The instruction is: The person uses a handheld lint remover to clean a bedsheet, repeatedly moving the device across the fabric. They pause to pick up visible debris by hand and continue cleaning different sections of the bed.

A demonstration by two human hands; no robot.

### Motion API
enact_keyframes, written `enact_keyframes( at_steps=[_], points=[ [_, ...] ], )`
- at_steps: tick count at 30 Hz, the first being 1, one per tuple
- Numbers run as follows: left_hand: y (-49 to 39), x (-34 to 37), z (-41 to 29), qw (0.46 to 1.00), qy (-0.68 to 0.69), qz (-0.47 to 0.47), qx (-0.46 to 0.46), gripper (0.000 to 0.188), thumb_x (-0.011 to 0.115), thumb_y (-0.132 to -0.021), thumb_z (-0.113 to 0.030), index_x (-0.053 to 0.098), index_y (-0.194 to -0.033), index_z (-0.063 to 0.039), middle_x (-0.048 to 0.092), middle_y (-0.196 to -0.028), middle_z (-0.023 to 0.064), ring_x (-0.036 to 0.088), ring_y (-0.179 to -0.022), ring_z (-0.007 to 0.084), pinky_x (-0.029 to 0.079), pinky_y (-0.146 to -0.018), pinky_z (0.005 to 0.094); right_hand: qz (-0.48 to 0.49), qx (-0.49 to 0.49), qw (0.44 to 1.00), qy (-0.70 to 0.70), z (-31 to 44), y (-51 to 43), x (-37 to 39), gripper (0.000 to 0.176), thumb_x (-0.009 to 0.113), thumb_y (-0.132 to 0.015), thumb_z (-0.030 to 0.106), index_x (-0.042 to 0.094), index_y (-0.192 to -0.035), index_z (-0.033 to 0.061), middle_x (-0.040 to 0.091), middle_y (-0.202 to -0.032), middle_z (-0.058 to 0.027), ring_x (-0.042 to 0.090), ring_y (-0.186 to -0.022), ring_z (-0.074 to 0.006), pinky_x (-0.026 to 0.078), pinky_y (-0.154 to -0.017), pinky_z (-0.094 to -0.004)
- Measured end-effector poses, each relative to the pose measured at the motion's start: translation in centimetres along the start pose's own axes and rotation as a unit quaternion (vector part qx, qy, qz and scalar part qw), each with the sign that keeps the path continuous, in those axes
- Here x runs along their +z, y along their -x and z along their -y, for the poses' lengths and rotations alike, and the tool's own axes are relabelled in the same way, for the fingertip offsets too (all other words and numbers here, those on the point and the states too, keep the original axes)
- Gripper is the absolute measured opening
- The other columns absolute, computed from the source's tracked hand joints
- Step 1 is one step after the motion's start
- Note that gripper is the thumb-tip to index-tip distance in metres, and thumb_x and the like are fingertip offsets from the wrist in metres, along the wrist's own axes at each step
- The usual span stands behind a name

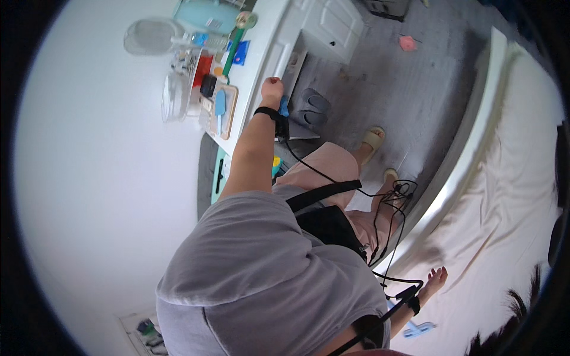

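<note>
My left hand (pixel 272 88) is curled at the front of a white cabinet (pixel 277 58), beside an open-looking drawer or compartment (pixel 297 66). Whether its fingers grip anything cannot be made out. Just below that wrist shows a small piece of blue material (pixel 284 107), partly hidden by the black wrist strap and device. My right hand (pixel 436 280) hangs low on the other side, over a bed with a cream sheet (pixel 503 213). Its fingers are loosely apart and hold nothing. Near the right forearm lies a light-blue brush-like tool (pixel 418 329) on the sheet.
On the white counter (pixel 262 49) are a light wooden board (pixel 230 111) with a blue spatula (pixel 220 107), a water bottle (pixel 213 41) and a green-handled item (pixel 234 53). Grey slippers (pixel 316 100) sit on the floor. Black cables (pixel 392 209) hang by my legs.
</note>
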State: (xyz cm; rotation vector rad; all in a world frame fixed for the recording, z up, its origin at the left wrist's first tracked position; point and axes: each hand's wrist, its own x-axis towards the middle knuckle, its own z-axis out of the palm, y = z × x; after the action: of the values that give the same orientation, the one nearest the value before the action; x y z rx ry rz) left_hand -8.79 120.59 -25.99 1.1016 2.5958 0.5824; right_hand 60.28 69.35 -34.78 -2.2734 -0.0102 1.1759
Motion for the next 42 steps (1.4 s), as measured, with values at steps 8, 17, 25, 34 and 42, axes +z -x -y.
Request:
enact_keyframes(
  at_steps=[8,17,25,34,42],
  points=[
    [-11.9,-11.3,1.1,0.965,-0.035,-0.25,0.072,0.03,0.062,-0.075,-0.017,0.062,-0.1,-0.001,0.061,-0.096,0.0227,0.058,-0.094,0.0386,0.047,-0.084,0.0445,0.157,-0.14,0.967,0.143,20.7,3.5,9.6,0.031,0.052,-0.093,0.02,0.053,-0.121,0.0065,0.058,-0.1,-0.0063,0.062,-0.084,-0.0167,0.049,-0.073,-0.0303],
    [-21.0,-14.8,1.5,0.993,-0.113,0.001,0.025,0.032,0.065,-0.081,-0.023,0.064,-0.107,-0.005,0.062,-0.109,0.0186,0.059,-0.103,0.0353,0.048,-0.085,0.0422,0.376,-0.63,0.621,0.276,45.3,20.7,49.3,0.033,0.06,-0.085,0.006,0.057,-0.117,-0.0001,0.058,-0.117,-0.018,0.056,-0.108,-0.0341,0.045,-0.092,-0.0392],
    [-15.1,-15.4,0.5,0.98,0.093,0.02,0.173,0.019,0.054,-0.095,-0.02,0.051,-0.101,-0.002,0.06,-0.079,0.0196,0.061,-0.072,0.0329,0.048,-0.066,0.0378,0.373,-0.817,0.402,0.177,48.2,40.3,76.8,0.062,0.072,-0.076,0.024,0.047,-0.13,0.0041,0.046,-0.136,-0.0134,0.038,-0.131,-0.031,0.027,-0.108,-0.0498],
    [-16.9,-18.3,1.5,0.846,0.515,-0.134,0.01,0.02,0.044,-0.101,-0.025,0.044,-0.105,-0.005,0.061,-0.085,0.0095,0.063,-0.074,0.0162,0.051,-0.074,0.0306,0.292,-0.844,0.388,0.229,45.8,38.9,80.4,0.06,0.077,-0.07,0.03,0.053,-0.12,0.005,0.05,-0.129,-0.0108,0.035,-0.134,-0.0283,0.022,-0.111,-0.0523],
    [-14.7,-24.4,-0.9,0.896,0.369,-0.22,0.115,0.021,0.044,-0.1,-0.023,0.048,-0.104,-0.002,0.055,-0.1,0.0092,0.055,-0.093,0.0167,0.043,-0.089,0.0315,0.271,-0.815,0.366,0.359,46.9,41.0,80.6,0.055,0.073,-0.072,0.026,0.055,-0.119,0.0062,0.051,-0.127,-0.0105,0.032,-0.136,-0.0276,0.02,-0.113,-0.0519]
  ],
)
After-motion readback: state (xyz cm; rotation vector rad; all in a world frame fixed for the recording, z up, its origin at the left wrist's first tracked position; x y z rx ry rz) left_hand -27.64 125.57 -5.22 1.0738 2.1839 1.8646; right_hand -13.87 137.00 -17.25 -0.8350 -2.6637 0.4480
